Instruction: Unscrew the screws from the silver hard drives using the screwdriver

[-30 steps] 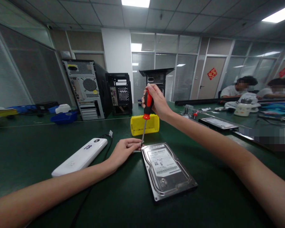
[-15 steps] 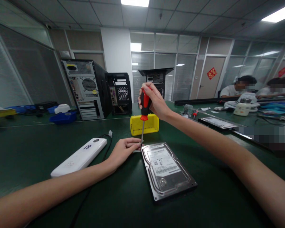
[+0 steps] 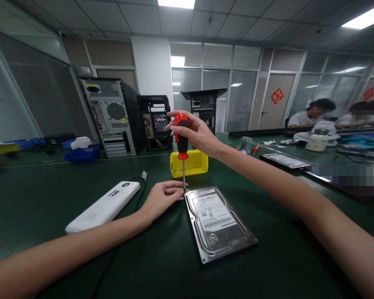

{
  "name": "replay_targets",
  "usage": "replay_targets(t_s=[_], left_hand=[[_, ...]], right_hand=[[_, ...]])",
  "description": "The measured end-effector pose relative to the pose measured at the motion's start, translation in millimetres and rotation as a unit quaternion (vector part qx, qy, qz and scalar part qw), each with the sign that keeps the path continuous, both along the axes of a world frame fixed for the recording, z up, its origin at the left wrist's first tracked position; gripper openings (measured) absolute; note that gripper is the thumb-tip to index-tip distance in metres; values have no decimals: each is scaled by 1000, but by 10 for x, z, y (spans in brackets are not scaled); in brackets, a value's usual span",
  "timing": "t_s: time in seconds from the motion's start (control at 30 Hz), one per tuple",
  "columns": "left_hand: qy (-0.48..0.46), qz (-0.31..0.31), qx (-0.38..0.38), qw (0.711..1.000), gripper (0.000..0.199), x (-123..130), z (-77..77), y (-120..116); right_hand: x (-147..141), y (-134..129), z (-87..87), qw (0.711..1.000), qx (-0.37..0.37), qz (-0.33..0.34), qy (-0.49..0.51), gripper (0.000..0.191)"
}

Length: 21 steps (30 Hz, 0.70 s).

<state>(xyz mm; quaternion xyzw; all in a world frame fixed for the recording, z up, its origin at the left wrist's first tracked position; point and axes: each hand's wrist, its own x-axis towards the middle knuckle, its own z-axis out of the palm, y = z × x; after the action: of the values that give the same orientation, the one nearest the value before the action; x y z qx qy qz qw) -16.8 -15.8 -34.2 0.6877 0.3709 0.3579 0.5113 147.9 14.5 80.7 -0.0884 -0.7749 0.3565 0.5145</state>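
A silver hard drive (image 3: 216, 220) with a white label lies flat on the green table. Upright at its far left corner stands a red and black screwdriver (image 3: 183, 143), its tip down at that corner. My right hand (image 3: 195, 131) grips the handle between thumb and fingers, the fingers partly loosened around it. Beside the tip, my left hand (image 3: 162, 201) rests low with its fingers drawn together at the drive's edge. Whatever lies between those fingertips is hidden. Just behind the drive is a yellow plastic bin (image 3: 195, 164).
A white power bank (image 3: 104, 207) with a black cable lies on the left. Computer cases (image 3: 112, 118) stand at the back, near a blue bin (image 3: 82, 154). Another hard drive (image 3: 285, 160) sits to the right. Two people are seated at the far right.
My right hand's fingers have opened from a full wrap to a looser hold on the handle. The screwdriver handle has shifted slightly left and stands straighter. My left hand stays put.
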Motion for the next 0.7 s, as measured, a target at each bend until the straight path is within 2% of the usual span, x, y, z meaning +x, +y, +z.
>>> replay_targets(t_s=[0.23,0.43,0.7], left_hand=[[12,19,2,1000,26,20,53,-33],[5,9,13,1000,25,14,28,-15],[2,-2,23,1000,23,4,-12,23]], right_hand=[[-93,13,-56,999,-6,-12,31,32],[-91,-36,-25,990,-97,94,28,21],[-118,-93,4,993,-95,62,27,30]])
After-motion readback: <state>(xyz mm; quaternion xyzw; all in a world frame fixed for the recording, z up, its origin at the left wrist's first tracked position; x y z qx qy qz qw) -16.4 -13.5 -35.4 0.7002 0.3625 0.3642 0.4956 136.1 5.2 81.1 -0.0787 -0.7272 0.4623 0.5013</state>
